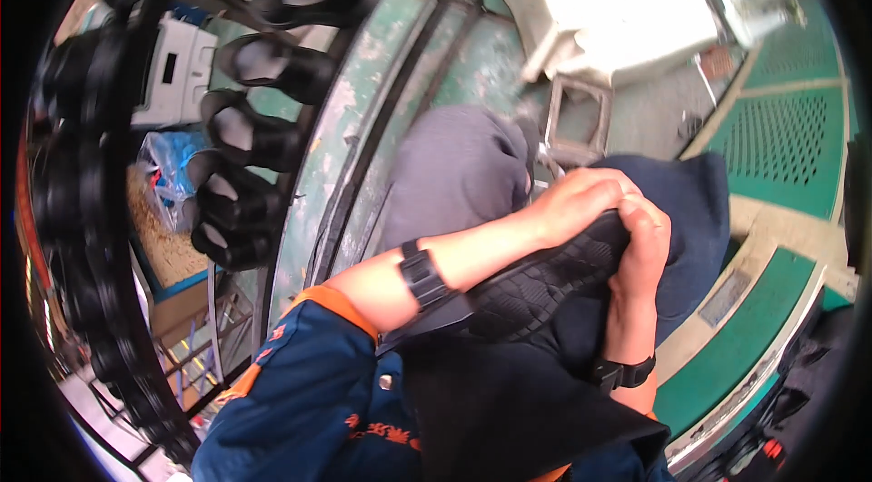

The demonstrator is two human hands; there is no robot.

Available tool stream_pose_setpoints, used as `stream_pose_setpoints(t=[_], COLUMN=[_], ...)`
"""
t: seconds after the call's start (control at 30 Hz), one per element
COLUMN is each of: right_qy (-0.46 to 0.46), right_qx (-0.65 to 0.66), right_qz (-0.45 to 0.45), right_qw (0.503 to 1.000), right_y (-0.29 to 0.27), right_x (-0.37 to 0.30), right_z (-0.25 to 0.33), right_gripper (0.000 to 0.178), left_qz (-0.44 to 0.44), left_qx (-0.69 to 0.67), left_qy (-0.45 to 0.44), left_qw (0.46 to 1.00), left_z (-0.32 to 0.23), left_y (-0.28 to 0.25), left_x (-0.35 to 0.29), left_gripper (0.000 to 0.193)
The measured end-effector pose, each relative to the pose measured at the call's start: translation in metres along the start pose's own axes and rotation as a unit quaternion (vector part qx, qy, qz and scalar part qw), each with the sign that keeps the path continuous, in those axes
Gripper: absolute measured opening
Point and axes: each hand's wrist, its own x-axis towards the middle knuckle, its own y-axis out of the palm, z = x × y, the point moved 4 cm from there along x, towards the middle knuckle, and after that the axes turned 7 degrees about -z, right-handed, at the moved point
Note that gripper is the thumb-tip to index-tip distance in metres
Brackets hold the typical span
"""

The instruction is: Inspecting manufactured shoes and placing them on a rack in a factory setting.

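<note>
A black shoe (545,287) lies across my lap, its patterned sole turned up toward me. My left hand (586,200) reaches over from the left with its fingers curled at the shoe's far end. Against it, my right hand (643,241) wraps round the same end from the right side. The fingertips of both hands meet there, and whether anything small is pinched between them is hidden. My left forearm covers part of the sole, and the shoe's upper faces down out of sight.
On the left stands a dark metal rack (313,182) with several black shoes (245,132). Behind it are a plastic bag (173,178) and a grey case (177,69). Ahead sit a white-covered table (627,9) and a small square stool (579,114). A green perforated panel (781,141) is at right.
</note>
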Motion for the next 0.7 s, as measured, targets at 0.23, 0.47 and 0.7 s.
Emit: stream_pose_setpoints(t=[0.23, 0.47, 0.7], right_qy=[0.103, 0.122, 0.059], right_qx=[0.186, 0.280, 0.269], right_qz=[-0.045, -0.098, -0.047], right_qw=[0.976, 0.947, 0.960], right_y=[-0.059, -0.064, -0.031], right_x=[0.099, 0.109, 0.076], right_z=[-0.021, -0.045, 0.009], right_gripper=[0.035, 0.050, 0.061], left_qz=[0.055, -0.060, -0.032], left_qx=[-0.045, 0.082, 0.149], left_qy=[0.202, 0.394, 0.466], left_qw=[0.977, 0.913, 0.872], left_z=[-0.006, -0.037, -0.061], left_y=[-0.021, 0.007, 0.005], left_x=[-0.032, -0.050, -0.065], left_gripper=[0.068, 0.070, 0.095])
